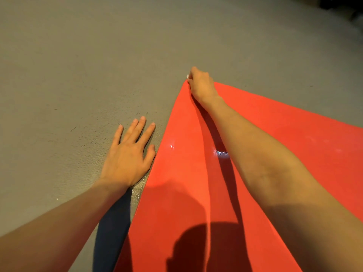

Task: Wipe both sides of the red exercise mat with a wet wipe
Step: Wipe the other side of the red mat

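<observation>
while left hand lies flat, right hand curled round wipe at far corner of mat

Two hands, the left hand with fingers spread flat on the one grey floor and the right hand curled, one red exercise mat just beside the left fingers, and one wet wipe, a white scrap at the right fingertips
</observation>
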